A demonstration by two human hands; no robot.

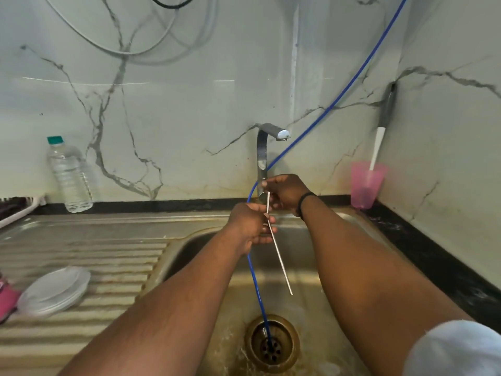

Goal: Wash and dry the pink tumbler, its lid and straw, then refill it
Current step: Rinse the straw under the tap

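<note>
Over the steel sink (320, 270) my left hand (250, 226) grips a thin silver straw (280, 260) near its top. The straw slants down and right into the basin. My right hand (284, 192), just above in front of the tap's stem, pinches a thin upright piece (267, 203) that meets the straw's top end. I cannot tell whether this piece is part of the straw. A solid pink object (6, 298), cut off by the left edge, lies on the draining board. Beside it lies a stack of pale round plates or lids (54, 291).
A blue hose (349, 85) comes down from the upper right, passes behind my hands and ends in the drain (272, 344). The tap (271, 134) stands at the back wall. A clear water bottle (69, 176) is back left. A translucent pink cup (366, 187) holding a white-handled brush stands in the right corner.
</note>
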